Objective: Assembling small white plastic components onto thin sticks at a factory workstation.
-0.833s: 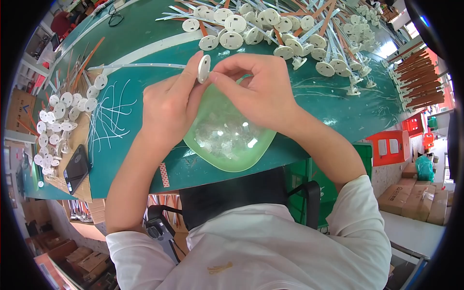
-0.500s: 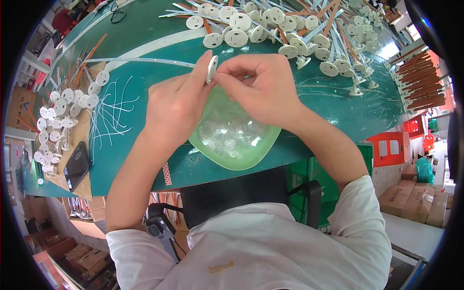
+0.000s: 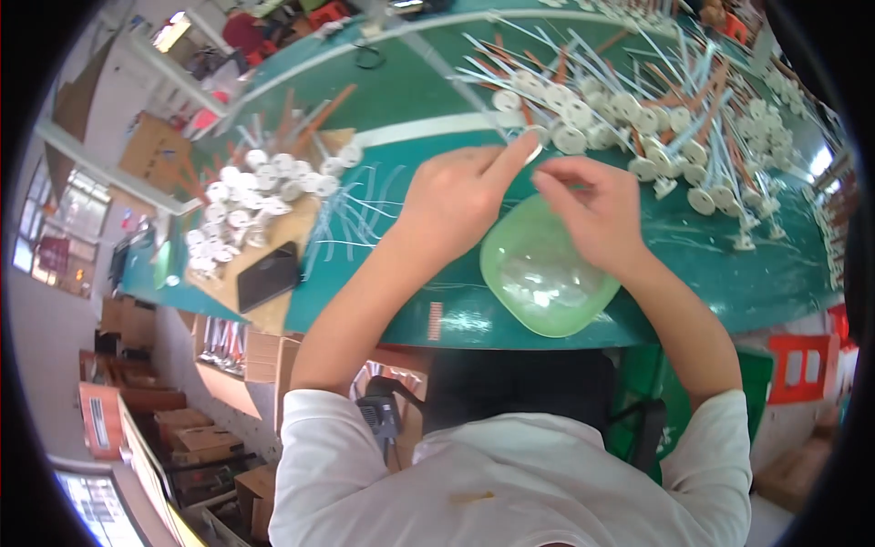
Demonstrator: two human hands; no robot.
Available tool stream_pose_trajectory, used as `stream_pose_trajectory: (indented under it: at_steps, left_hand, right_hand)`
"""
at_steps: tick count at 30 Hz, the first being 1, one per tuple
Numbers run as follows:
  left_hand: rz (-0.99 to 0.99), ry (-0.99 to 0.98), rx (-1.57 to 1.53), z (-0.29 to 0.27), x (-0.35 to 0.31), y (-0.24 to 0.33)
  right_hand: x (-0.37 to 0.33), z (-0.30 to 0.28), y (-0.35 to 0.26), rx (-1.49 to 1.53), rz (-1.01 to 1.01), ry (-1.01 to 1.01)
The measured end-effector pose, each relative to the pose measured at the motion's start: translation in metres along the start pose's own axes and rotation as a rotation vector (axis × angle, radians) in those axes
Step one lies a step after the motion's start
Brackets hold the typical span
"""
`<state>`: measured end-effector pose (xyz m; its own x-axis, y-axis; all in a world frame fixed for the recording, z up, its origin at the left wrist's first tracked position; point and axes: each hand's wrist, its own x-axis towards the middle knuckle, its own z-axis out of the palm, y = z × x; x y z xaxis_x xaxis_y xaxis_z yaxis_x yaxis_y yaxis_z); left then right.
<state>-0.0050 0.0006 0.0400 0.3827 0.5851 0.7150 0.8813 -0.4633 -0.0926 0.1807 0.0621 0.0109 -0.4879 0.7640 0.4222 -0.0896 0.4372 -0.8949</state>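
My left hand is closed on a white round disc, which is turned nearly edge-on at the fingertips. A long pale strip runs from the disc toward the far left. Close by on the right, my right hand is apart from the disc, its thumb and fingers curled together; whatever they may hold is too small to make out. Below both hands stands a light green bowl with small clear pieces in it, partly covered by my right hand.
Many discs with strips lie piled at the far right and at the left, near a dark phone on cardboard. Thin white ties lie on the green table. A black chair stands at the front edge.
The whole view has swung, so hands, bowl and table appear farther right. My right hand has come away from the disc, and a gap now shows between them. My left hand keeps hold.
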Motion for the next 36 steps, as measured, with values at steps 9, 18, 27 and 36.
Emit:
stream_pose_trajectory:
  at_steps: [9,18,27,36]
  left_hand:
    - [-0.454,-0.042,0.481,-0.157,-0.015,-0.150]
    - [-0.772,-0.520,0.554,-0.248,-0.096,-0.241]
    - [-0.786,-0.323,0.575,-0.195,-0.057,-0.197]
    - [-0.391,-0.125,-0.039,-0.054,-0.004,-0.069]
  right_hand:
    - [0.009,-0.016,0.000,-0.209,0.036,0.076]
    - [0.005,-0.014,0.000,-0.280,-0.057,-0.123]
    - [0.003,-0.013,0.002,-0.305,-0.073,-0.108]
    - [0.006,-0.011,0.004,-0.286,-0.223,-0.147]
